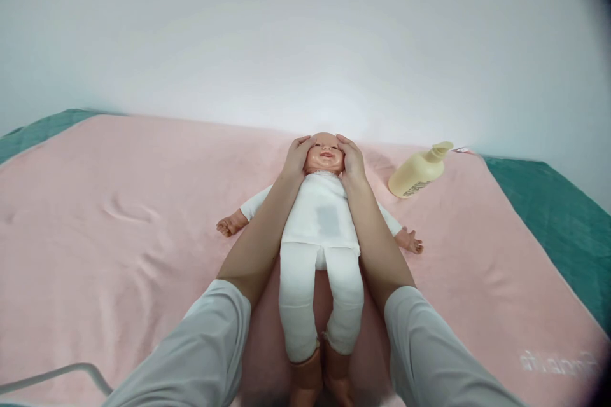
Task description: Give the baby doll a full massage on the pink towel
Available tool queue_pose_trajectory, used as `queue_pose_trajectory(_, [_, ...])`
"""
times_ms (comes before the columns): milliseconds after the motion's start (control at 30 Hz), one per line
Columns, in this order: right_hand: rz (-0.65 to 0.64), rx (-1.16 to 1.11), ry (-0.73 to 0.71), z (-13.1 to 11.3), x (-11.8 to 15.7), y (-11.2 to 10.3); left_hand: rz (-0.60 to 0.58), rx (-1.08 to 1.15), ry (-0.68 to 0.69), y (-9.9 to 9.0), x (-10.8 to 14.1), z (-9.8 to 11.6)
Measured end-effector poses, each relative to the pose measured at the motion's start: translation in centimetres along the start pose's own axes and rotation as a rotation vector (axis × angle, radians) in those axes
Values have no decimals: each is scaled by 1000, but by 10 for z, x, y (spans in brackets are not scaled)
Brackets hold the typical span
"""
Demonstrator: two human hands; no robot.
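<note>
A baby doll (321, 210) in a white top and white trousers lies on its back on a pink blanket (181, 203), its head at the far end and its feet toward me. My left hand (298, 156) is curved round one side of the doll's head, and my right hand (352, 158) cups the other side. The thumbs or fingertips rest near its temples and forehead; the remaining fingers are partly hidden beside the head. Both doll arms stretch outward beyond my forearms. A grey-blue patch shows on the doll's top.
To the right of the doll's head stands a yellow pump bottle (417, 172), tilted in view. Green cloth (554, 216) shows under the blanket at both sides. Behind it rises a white wall (305, 38). A grey curved bar (71, 369) is at the lower left.
</note>
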State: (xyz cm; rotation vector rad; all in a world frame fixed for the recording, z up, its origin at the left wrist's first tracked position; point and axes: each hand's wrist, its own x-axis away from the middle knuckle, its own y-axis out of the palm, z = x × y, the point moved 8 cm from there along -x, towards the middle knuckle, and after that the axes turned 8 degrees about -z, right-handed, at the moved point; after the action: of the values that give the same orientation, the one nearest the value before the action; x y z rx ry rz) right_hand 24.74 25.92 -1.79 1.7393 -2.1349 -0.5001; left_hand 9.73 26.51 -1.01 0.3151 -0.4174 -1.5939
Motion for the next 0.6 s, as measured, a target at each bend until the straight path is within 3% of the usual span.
queue_pose_trajectory(600, [17, -44, 11, -3, 4, 1, 12, 34, -26, 2, 0, 0])
